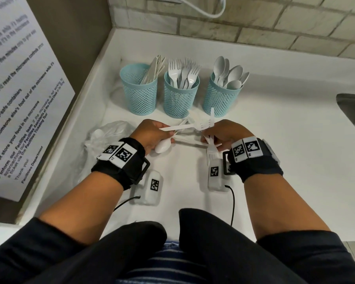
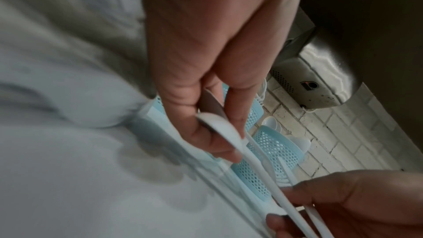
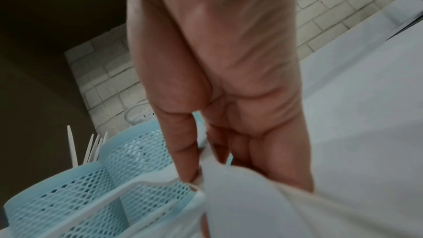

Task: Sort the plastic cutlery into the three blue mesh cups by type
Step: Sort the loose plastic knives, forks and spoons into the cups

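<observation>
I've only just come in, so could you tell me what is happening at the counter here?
A person is sorting white plastic cutlery. Three blue mesh cups stand in a row: knives on the left, forks in the middle, spoons on the right. The left hand grips a spoon with other pieces, the right hand holds several forks.

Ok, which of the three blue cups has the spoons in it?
The right-hand cup, nearest the sink; rounded spoon bowls stick out, while the middle cup shows fork tines and the left cup flat knives.
</observation>
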